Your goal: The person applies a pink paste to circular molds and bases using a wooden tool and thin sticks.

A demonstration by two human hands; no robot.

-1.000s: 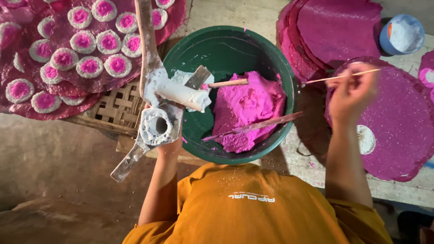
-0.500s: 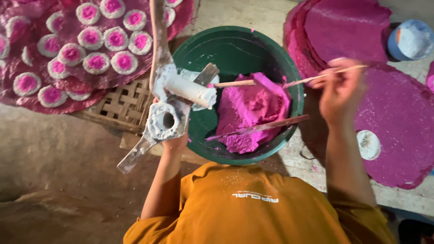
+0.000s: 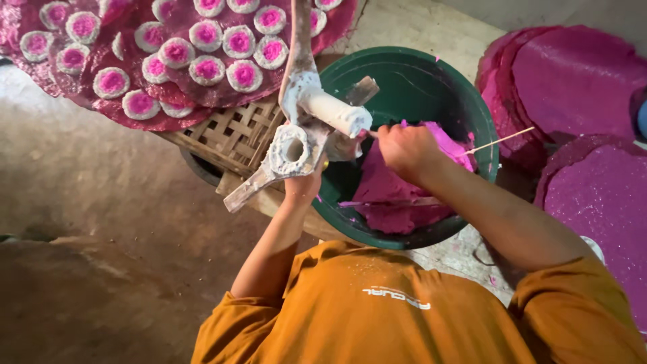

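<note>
Stick [image 3: 502, 139], thin and long, lies pinched in the curled fingers of the right hand [image 3: 403, 149] over the pink dough [image 3: 397, 195] in the green tub [image 3: 411, 81], pointing to two o'clock, while the left hand [image 3: 303, 185] grips the white press [image 3: 306, 131] at nine o'clock, just beside it.

A round dark-green plastic basin [image 3: 431, 81] holds bright magenta dough [image 3: 397, 195]. The white-crusted metal press [image 3: 303, 128] is pale grey. White-rimmed pink-centred round cakes [image 3: 202, 50] dot a maroon sheet [image 3: 155, 118].
</note>
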